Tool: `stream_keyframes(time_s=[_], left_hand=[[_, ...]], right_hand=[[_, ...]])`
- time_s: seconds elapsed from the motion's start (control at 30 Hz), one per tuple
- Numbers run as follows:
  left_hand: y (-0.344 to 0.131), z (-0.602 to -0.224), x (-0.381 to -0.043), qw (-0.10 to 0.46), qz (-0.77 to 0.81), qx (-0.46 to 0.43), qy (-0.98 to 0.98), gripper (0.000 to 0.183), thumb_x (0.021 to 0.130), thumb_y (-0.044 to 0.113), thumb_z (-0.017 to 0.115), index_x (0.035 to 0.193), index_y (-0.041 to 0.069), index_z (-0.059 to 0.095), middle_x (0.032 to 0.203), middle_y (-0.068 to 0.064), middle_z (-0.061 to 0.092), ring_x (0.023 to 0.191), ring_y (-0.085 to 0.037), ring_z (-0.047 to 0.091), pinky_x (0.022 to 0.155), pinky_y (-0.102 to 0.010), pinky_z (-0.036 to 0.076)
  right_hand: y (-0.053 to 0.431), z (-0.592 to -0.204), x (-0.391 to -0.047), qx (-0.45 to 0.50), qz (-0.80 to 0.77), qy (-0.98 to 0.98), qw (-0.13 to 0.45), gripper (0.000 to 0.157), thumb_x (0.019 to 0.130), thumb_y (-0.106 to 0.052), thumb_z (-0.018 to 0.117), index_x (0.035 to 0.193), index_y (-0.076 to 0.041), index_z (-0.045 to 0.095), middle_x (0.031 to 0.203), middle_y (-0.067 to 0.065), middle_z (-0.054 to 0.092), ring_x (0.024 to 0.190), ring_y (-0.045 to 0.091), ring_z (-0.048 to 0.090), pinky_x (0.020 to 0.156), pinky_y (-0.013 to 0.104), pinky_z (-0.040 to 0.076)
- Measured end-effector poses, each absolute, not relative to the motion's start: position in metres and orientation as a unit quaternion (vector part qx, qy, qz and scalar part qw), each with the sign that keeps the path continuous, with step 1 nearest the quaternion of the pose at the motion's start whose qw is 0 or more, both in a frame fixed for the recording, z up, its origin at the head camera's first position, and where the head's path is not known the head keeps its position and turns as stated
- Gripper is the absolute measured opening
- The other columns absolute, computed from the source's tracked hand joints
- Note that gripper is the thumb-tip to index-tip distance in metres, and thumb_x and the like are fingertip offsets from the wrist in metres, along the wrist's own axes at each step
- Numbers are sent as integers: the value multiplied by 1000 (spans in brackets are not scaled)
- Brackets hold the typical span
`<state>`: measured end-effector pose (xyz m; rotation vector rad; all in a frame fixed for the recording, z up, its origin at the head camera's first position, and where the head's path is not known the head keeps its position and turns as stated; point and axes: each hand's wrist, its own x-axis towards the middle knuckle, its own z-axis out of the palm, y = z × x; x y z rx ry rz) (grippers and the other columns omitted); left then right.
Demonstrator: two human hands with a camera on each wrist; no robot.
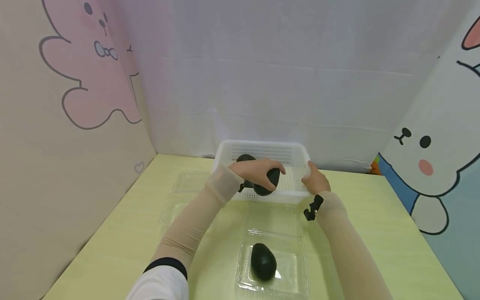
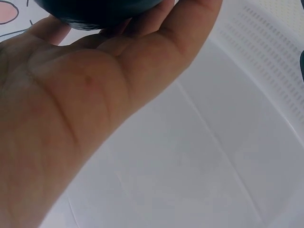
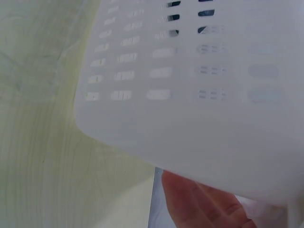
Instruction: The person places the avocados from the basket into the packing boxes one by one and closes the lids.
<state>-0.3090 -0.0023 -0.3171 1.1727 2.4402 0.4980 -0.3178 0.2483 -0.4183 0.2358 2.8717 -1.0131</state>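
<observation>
My left hand (image 1: 250, 170) grips a dark avocado (image 1: 273, 178) over the front part of a white perforated basket (image 1: 262, 144). In the left wrist view the underside of that avocado (image 2: 95, 12) shows above the palm, its top cut off by the frame. My right hand (image 1: 316, 181) holds the basket's right end by the rim; in the right wrist view its fingers (image 3: 190, 199) lie against the basket wall (image 3: 180, 133). Behind the left hand another avocado (image 1: 245, 157) sits in the basket, partly hidden. A further avocado (image 1: 263, 262) lies in a clear plastic clamshell box (image 1: 292, 266).
The clamshell's raised or folded-back lid (image 1: 273, 218) lies between box and basket. A second clear clamshell (image 1: 180, 196) stands left of the basket, partly behind the left forearm. Printed curtains close off the yellow table (image 1: 112, 250) at the back and sides.
</observation>
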Motion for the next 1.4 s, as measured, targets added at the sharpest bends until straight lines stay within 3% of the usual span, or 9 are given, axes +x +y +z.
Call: stream_keyframes(time_s=[0.33,0.73,1.4], left_hand=[[2,-319,-302,205,188,433,857,56,89,25,69,140,21,47,133,0,51,100,-12,56,81,-25,49],[6,-321,-298,195,176,451,853,56,88,23,70,139,20,48,134,1,51,102,-11,54,84,-25,47],[9,-323,-286,208,177,468,841,55,85,24,71,137,18,51,107,3,56,87,-12,54,73,-22,48]], right_hand=[[249,-423,-319,71,-316,945,39,74,96,-17,50,156,-7,8,144,32,39,110,43,53,88,54,43],[247,-421,-318,76,-320,944,34,74,96,-16,50,156,-8,8,144,31,39,107,43,55,83,51,45],[243,-418,-314,75,-321,944,32,73,96,-15,50,156,-7,8,145,31,36,114,44,51,91,54,41]])
